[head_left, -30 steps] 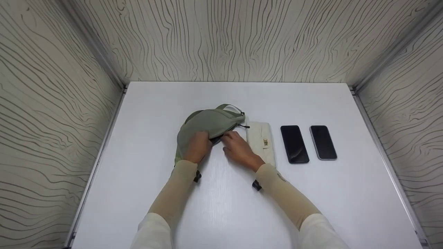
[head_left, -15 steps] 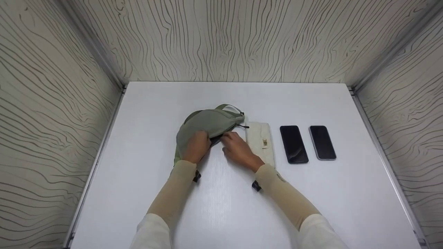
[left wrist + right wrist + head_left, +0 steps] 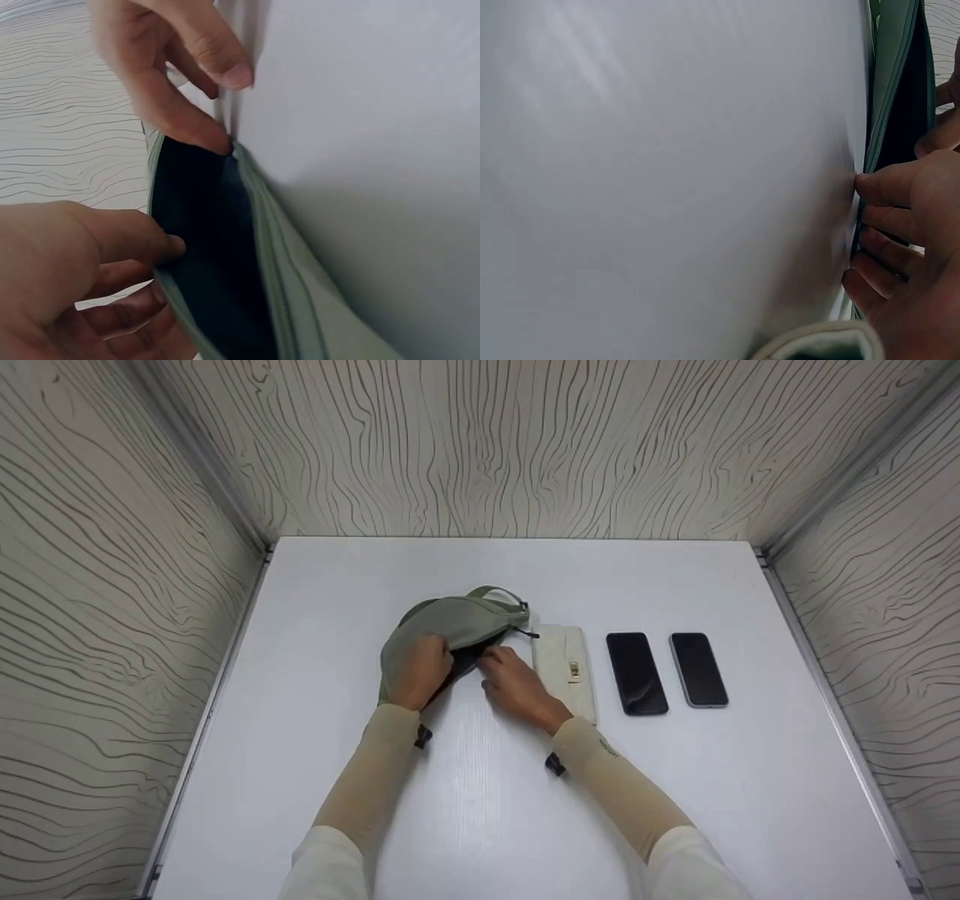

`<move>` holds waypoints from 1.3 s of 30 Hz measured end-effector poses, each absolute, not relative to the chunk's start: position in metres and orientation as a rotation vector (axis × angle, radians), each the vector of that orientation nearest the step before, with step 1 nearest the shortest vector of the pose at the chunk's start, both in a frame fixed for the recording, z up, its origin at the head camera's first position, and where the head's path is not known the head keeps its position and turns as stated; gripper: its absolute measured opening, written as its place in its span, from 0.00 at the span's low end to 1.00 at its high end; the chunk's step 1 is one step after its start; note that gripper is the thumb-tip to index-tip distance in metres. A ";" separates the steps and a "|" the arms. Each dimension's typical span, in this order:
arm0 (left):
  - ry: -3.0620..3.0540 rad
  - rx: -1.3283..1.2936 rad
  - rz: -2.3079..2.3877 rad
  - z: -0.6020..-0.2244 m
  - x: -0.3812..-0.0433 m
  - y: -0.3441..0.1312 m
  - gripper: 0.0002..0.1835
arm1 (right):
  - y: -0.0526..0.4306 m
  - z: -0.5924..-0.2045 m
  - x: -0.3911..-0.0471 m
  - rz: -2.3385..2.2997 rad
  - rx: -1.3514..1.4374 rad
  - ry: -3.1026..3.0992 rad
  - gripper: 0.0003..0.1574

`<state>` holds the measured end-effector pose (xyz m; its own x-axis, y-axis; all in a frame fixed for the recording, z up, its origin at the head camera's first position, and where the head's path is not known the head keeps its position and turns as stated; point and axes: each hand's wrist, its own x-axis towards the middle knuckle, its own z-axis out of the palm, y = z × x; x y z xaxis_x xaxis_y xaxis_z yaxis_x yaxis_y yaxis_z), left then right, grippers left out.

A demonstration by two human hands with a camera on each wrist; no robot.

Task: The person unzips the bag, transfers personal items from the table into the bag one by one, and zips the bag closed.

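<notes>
1. Here is the green bag [image 3: 469, 619], laid on the table [image 3: 787, 825] a little nearer the left edge than the right, with its mouth held open by both hands and the dark lining [image 3: 210, 225] exposed.
2. On the upper lip, the left hand [image 3: 422, 669]: its fingers are clamped on the fabric, the thumb tucked inside the mouth and the other fingers kept outside.
3. On the lower lip, the right hand [image 3: 517, 686]: its fingers are curled and clamped on the zipped edge, by the right-hand part of the opening.
4. A thin dark zip pull [image 3: 535, 635] is seen stretched from the bag's right end towards the table's right edge, its tip lying at the cream wallet [image 3: 553, 652].
5. That wallet is set just beside the bag, its gold clasp [image 3: 574, 671] turned to the table's right edge; its near-left part is covered by the right hand.
6. Further towards the right edge, two dark-screened phones are laid side by side, apart: the larger phone [image 3: 637, 673], then the smaller phone [image 3: 699, 670].
</notes>
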<state>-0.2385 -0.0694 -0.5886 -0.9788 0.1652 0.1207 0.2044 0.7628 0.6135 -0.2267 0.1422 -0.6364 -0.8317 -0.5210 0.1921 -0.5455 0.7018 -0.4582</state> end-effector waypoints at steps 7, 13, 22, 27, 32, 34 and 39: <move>-2.887 -0.274 -1.111 -0.578 -0.242 -0.072 0.18 | 0.141 -0.635 -0.225 0.792 0.896 -2.839 0.22; -2.869 -0.255 -1.000 -0.567 -0.246 -0.074 0.14 | 0.139 -0.634 -0.225 0.749 0.871 -2.850 0.22; -2.903 -0.191 -0.925 -0.549 -0.253 -0.079 0.14 | 0.137 -0.632 -0.225 0.708 0.869 -2.848 0.23; -2.902 -0.183 -0.906 -0.540 -0.254 -0.083 0.09 | 0.137 -0.631 -0.223 0.696 0.871 -2.844 0.22; -2.884 -0.195 -0.954 -0.534 -0.255 -0.088 0.08 | 0.136 -0.632 -0.222 0.654 0.882 -2.814 0.20; -2.867 -0.192 -0.991 -0.533 -0.256 -0.091 0.08 | 0.136 -0.632 -0.223 0.646 0.880 -2.809 0.20; -2.821 -0.216 -1.047 -0.530 -0.257 -0.095 0.08 | 0.137 -0.634 -0.223 0.604 0.862 -2.836 0.20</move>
